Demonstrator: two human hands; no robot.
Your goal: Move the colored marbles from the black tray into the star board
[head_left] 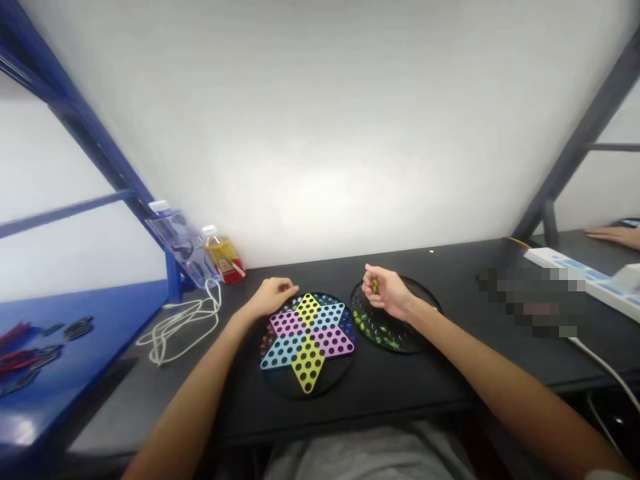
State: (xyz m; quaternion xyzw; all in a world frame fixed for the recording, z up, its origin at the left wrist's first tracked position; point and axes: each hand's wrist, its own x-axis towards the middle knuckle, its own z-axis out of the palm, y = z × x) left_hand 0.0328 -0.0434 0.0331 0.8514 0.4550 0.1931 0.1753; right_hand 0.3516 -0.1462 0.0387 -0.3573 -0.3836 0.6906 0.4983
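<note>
A round Chinese checkers board [306,343] with a star of pink, yellow and light blue points lies on the black desk [400,387] in front of me. My left hand [273,295] rests on its far left rim, fingers curled over the edge. To the right sits a round black tray [387,327] holding several green and dark marbles. My right hand [385,290] hovers over that tray, fingers closed in a pinch on small greenish marbles [375,285].
A clear water bottle [183,245] and an orange drink bottle [223,255] stand at the back left by a blue frame post. A white cord [180,323] lies coiled left of the board. A white power strip [580,273] and another person's hand [615,235] are at far right.
</note>
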